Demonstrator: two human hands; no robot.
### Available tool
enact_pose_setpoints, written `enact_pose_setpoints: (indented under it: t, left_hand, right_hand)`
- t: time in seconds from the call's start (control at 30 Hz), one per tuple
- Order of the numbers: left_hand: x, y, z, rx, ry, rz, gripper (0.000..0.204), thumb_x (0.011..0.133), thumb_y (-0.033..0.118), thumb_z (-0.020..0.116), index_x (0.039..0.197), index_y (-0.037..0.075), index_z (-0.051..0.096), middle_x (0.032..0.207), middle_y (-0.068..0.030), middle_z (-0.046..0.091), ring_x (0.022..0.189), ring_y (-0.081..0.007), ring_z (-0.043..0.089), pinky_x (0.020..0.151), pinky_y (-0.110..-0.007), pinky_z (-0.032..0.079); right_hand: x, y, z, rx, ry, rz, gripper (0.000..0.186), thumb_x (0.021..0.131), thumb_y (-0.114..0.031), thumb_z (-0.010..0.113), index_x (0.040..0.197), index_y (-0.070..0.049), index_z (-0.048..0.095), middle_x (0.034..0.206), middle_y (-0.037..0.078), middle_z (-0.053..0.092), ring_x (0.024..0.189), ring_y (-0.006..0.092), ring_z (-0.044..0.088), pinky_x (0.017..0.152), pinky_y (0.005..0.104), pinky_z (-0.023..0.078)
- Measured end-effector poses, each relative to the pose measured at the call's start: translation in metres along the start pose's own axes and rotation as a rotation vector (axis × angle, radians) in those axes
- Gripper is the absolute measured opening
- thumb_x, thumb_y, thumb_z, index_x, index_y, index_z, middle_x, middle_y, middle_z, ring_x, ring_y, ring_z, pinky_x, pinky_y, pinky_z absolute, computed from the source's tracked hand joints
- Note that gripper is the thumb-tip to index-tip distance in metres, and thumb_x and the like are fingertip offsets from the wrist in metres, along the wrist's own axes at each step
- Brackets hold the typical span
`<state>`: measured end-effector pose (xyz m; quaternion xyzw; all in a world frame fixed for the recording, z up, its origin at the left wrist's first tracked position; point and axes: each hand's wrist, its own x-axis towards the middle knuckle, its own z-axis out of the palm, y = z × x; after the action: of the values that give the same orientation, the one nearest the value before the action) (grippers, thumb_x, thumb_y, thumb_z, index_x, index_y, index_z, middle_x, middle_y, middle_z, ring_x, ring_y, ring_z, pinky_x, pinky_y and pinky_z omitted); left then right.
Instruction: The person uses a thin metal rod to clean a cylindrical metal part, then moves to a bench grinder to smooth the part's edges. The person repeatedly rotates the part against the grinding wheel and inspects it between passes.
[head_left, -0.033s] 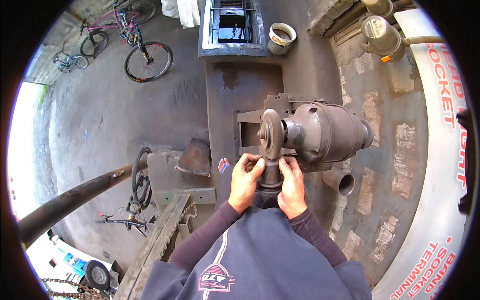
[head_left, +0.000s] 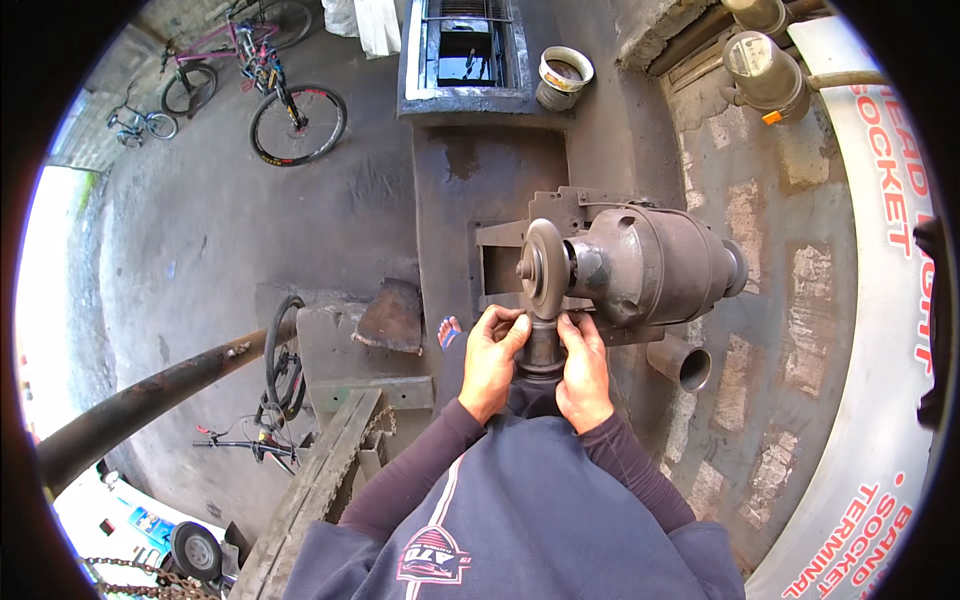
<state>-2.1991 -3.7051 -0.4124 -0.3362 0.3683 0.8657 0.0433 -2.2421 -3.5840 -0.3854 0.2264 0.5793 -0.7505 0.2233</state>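
Observation:
Between both hands is a dark, round metal part [head_left: 542, 352], a short cylinder with a wider flange at its near end. My left hand [head_left: 487, 355] grips its left side, thumb and fingers closed around the upper edge. On the opposite side my right hand [head_left: 583, 365] presses with thumb and bent fingers. The part's far end meets the lower rim of a grinding wheel [head_left: 541, 268], though the exact contact is hidden. That wheel sits on the shaft of a dusty grey-brown electric motor [head_left: 655, 262], just ahead and to the right.
Behind the motor is a metal bracket [head_left: 560, 208]. A short open pipe [head_left: 680, 362] lies right of my hands. A bucket [head_left: 563, 78] stands by the framed opening ahead. At left are a wooden beam [head_left: 310, 480], a slanting pole [head_left: 170, 395] and bicycles [head_left: 298, 123].

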Motion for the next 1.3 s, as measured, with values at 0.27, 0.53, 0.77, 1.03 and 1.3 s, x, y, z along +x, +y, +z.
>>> enact_pose_setpoints:
  t: [0.27,0.53,0.77,1.03,1.3]
  left_hand:
    - [0.021,-0.017,-0.011,0.010,-0.019,-0.002,0.012,0.104,0.022,0.067,0.108,0.011,0.064,0.097,0.0037,0.067,0.087,-0.0033,0.057,0.061,-0.022,0.045]
    - [0.026,-0.019,-0.023,0.036,-0.018,-0.002,0.012,0.104,0.022,0.067,0.109,0.011,0.064,0.101,0.0032,0.068,0.089,-0.0039,0.059,0.063,-0.021,0.045]
    - [0.015,-0.005,-0.001,0.028,-0.027,0.035,0.015,0.104,0.024,0.067,0.111,0.011,0.064,0.100,0.0040,0.066,0.085,-0.0022,0.054,0.055,-0.020,0.038]
    - [0.014,-0.011,-0.005,0.006,-0.015,0.032,0.012,0.103,0.021,0.068,0.109,0.011,0.064,0.097,0.0050,0.066,0.083,-0.0017,0.055,0.055,-0.020,0.036]
    - [0.018,-0.007,-0.003,0.001,-0.025,0.053,0.013,0.103,0.019,0.068,0.110,0.009,0.064,0.100,0.0018,0.068,0.087,-0.0035,0.056,0.061,-0.021,0.044]
  right_hand:
    - [0.016,0.010,0.001,-0.014,0.025,0.009,0.026,0.107,-0.016,0.056,0.129,-0.002,0.062,0.123,0.006,0.067,0.112,0.0164,0.062,0.101,0.0315,0.048]
    - [0.016,0.007,0.010,-0.005,0.005,0.032,0.024,0.106,-0.015,0.057,0.127,-0.004,0.063,0.121,0.006,0.068,0.109,0.0161,0.063,0.099,0.0313,0.048]
    - [0.010,-0.001,0.006,-0.009,0.010,-0.010,0.025,0.108,-0.017,0.056,0.127,-0.003,0.061,0.122,0.006,0.067,0.113,0.0157,0.063,0.101,0.0312,0.049]
    - [0.004,-0.001,0.003,0.016,-0.005,0.002,0.021,0.108,-0.017,0.056,0.122,-0.002,0.063,0.116,0.005,0.068,0.108,0.0130,0.062,0.097,0.0298,0.049]
    - [0.013,-0.003,0.007,0.021,-0.017,-0.005,0.015,0.108,-0.015,0.057,0.116,-0.004,0.064,0.112,0.001,0.068,0.105,0.0103,0.061,0.096,0.0289,0.049]
